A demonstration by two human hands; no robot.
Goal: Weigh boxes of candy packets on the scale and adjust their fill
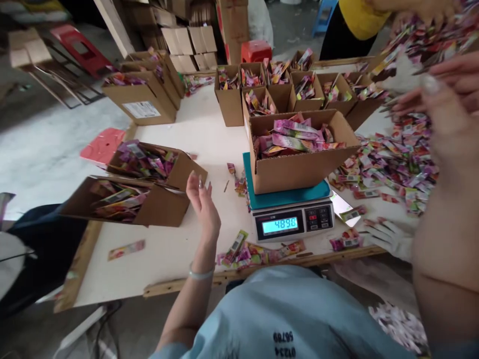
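Observation:
My left hand [202, 202] is raised above the white table [175, 249], palm up and fingers apart, holding nothing. It hovers left of a digital scale [292, 219] that reads 4898 and carries an open cardboard box [299, 169] full of colourful snack packets [295, 137]. My right hand [445, 94] is up close to the camera at the right, blurred, fingers pointing left over a loose heap of packets [396, 159]. Blurred packets [426, 40] show just above it; whether it holds any is unclear.
Two open packet boxes [130, 199] lie tipped at the table's left. More filled boxes [262, 89] line the back. Loose packets [250, 254] sit at the front edge. Another person's white-gloved hand [389, 238] rests right of the scale; a person in yellow [359, 20] stands behind.

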